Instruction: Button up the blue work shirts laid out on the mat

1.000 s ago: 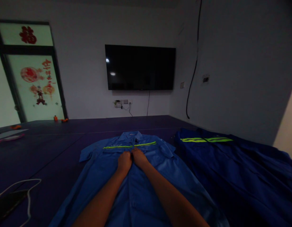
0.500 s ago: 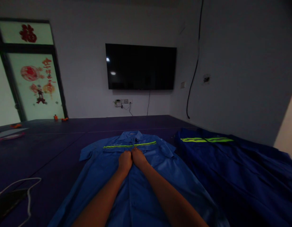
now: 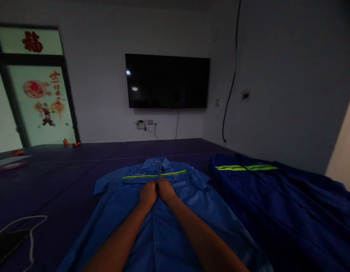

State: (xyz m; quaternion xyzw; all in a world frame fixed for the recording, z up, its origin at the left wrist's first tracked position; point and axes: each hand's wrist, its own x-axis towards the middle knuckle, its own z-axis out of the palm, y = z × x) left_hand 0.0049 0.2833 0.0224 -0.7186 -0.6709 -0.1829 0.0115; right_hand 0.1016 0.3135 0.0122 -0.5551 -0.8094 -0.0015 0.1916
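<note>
Dimly, a grey wall (image 3: 95, 75) rises beyond a purple surface (image 3: 64, 177). On it a blue shirt (image 3: 118, 204) lies at six o'clock, a darker garment (image 3: 271, 207) at four. A glass door (image 3: 40, 102) stands at ten, a black television (image 3: 168, 81) at twelve. Left hand (image 3: 148, 192) and right hand (image 3: 166, 189), curled closed, grip the shirt's front.

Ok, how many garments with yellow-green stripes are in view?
2: a blue short-sleeved work shirt under the left hand and right hand, and a darker blue garment on the right. Any beneath would be hidden.
</note>
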